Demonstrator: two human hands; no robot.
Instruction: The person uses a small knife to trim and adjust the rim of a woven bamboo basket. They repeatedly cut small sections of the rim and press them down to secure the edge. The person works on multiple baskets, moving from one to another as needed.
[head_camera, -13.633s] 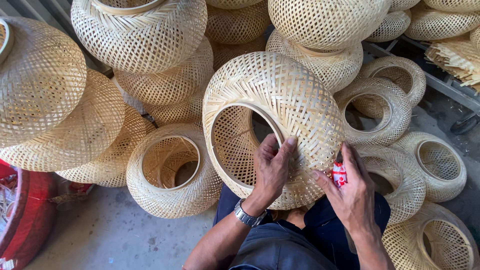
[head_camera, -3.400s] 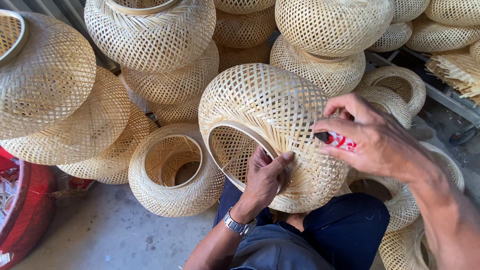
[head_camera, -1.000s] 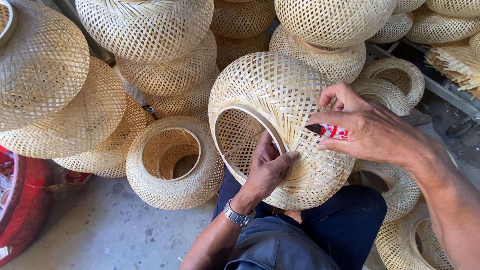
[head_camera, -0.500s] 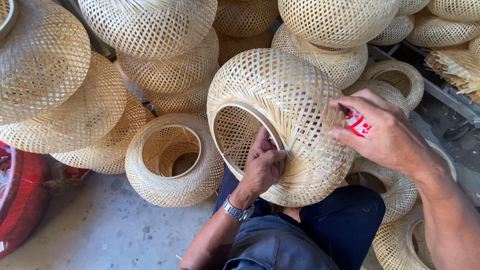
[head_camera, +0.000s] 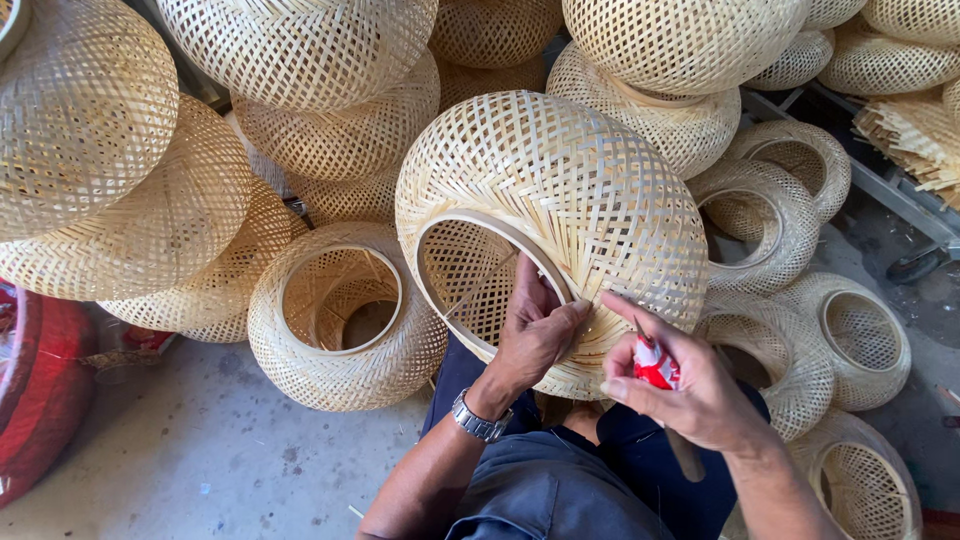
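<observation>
Basket on its side, mouth toward you.
Your left hand (head_camera: 535, 335) clamps the woven basket (head_camera: 560, 215) rim — your right hand (head_camera: 690, 390), fingers pinching a small red-and-white tool (head_camera: 655, 362), sits just right, touching the weave.

One small labelled item shows: a little red-and-white tube or packet (head_camera: 655, 363), pinched between the fingers of the right hand (head_camera: 700, 395) at about five o'clock in the view, just below the lower edge of the big woven bamboo shade (head_camera: 560, 200). Its wrapper is mostly red with white patches; its full shape is hidden by the fingers. At nine o'clock, on the floor by the red tub (head_camera: 40, 400), lies a small reddish scrap (head_camera: 140, 338), too blurred to identify.
</observation>
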